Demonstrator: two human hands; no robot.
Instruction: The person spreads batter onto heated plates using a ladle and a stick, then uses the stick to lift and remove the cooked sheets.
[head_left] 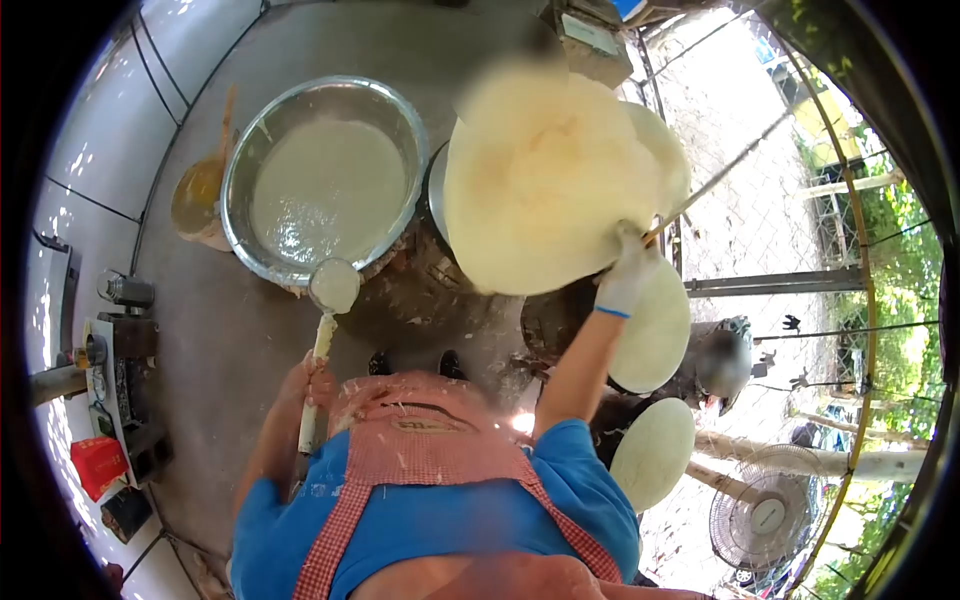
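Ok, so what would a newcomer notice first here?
Probably the big pale round sheet at upper middle, its lower right edge in the gloved right hand. Next, the wide metal basin of pale liquid at upper left, with the left hand holding a ladle at its near rim.

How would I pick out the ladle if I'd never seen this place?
Find the wide metal basin of pale liquid, left of centre. At its near rim is the ladle, its pale handle running down into the person's bare left hand. Its round cup of liquid and that grip set it apart from the unheld brown stick left of the basin.
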